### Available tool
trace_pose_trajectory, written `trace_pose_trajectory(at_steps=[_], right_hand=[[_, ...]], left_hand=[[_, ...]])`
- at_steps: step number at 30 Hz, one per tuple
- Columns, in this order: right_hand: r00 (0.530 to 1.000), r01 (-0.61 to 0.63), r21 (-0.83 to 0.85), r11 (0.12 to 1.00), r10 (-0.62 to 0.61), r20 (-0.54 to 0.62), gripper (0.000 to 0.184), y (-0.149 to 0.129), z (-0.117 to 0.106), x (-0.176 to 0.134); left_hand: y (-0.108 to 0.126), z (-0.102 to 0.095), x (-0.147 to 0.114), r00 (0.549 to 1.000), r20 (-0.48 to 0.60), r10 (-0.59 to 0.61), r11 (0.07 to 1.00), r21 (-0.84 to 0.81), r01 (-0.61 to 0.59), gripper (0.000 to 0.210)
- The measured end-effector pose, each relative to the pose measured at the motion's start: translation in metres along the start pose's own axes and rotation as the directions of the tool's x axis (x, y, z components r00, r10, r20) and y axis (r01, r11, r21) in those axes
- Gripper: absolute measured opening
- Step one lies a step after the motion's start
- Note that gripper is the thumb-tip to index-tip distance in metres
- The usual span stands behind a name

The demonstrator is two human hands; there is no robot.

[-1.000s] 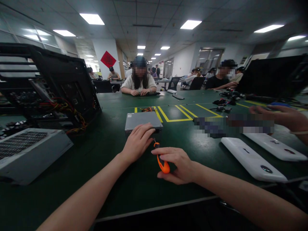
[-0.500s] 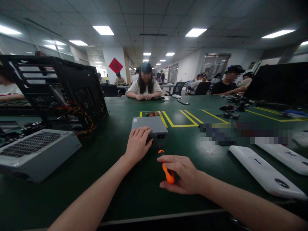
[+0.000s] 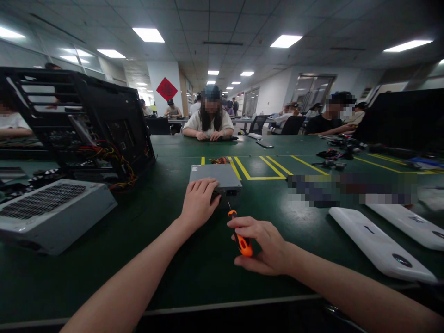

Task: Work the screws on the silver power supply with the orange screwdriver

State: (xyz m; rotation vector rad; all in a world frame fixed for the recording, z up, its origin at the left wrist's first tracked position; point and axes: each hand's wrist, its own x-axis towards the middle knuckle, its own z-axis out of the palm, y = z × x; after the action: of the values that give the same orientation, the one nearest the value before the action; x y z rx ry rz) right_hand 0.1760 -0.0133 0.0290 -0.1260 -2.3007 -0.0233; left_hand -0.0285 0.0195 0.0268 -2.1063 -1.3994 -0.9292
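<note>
A small grey computer power supply lies on the green table, its socket side turned toward me. My left hand is wrapped over its near left corner, fingers on top and thumb at the near face. In my right hand is an orange and black screwdriver, held by the handle between fingers and thumb. Its thin shaft points away from me, with the tip close to the near face of the power supply. Whether the tip touches cannot be made out.
To the left stand an open black computer case with loose cables and a larger grey power supply. White rounded devices lie at the right. Yellow tape marks the table behind. A person sits opposite.
The view has tilted down slightly. My right hand has rolled the screwdriver handle, showing more of its black part. My left hand stays on the power supply.
</note>
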Motion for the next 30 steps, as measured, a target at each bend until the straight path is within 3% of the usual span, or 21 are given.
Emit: trace_pose_trajectory(at_steps=[5,8,12,15,19,22,25,28,30], right_hand=[[0.996,0.044,-0.108,0.993,-0.035,0.084,0.03,-0.003,-0.004,0.004],[0.997,0.064,-0.187,0.98,-0.054,0.059,0.028,-0.004,-0.006,0.007],[1.0,0.025,-0.088,0.996,-0.023,0.022,0.035,-0.003,-0.007,0.003],[0.997,0.015,-0.024,1.0,-0.013,0.079,0.034,-0.003,-0.008,0.001],[0.987,0.064,-0.134,0.989,-0.043,0.155,0.032,-0.005,-0.008,0.002],[0.997,0.058,-0.17,0.984,-0.049,0.06,0.028,-0.005,-0.005,0.002],[1.0,-0.011,-0.085,0.996,0.011,-0.008,0.031,-0.004,-0.004,-0.001],[0.999,-0.031,-0.007,0.999,0.032,0.042,0.034,-0.004,-0.008,-0.003],[0.995,0.0,-0.043,0.999,0.004,0.101,0.033,-0.004,-0.011,-0.002]], left_hand=[[0.001,0.0,0.001,1.0,-0.004,-0.014,1.0,0.0,0.014,0.028],[0.001,-0.001,0.001,1.0,0.004,-0.014,1.0,-0.001,0.014,0.028],[0.001,-0.002,0.001,1.0,0.002,-0.009,1.0,-0.005,0.009,0.028],[0.001,-0.001,0.001,1.0,-0.002,-0.012,1.0,-0.008,0.012,0.029],[0.001,-0.001,0.001,1.0,-0.008,-0.015,1.0,-0.005,0.015,0.029],[0.001,-0.001,0.001,1.0,-0.007,-0.012,1.0,-0.013,0.012,0.028],[0.001,-0.001,0.0,1.0,0.001,-0.015,1.0,-0.016,0.015,0.029],[0.001,-0.002,0.001,1.0,0.007,-0.014,1.0,-0.011,0.014,0.029],[0.001,-0.002,0.001,1.0,0.005,-0.015,1.0,-0.007,0.015,0.029]])
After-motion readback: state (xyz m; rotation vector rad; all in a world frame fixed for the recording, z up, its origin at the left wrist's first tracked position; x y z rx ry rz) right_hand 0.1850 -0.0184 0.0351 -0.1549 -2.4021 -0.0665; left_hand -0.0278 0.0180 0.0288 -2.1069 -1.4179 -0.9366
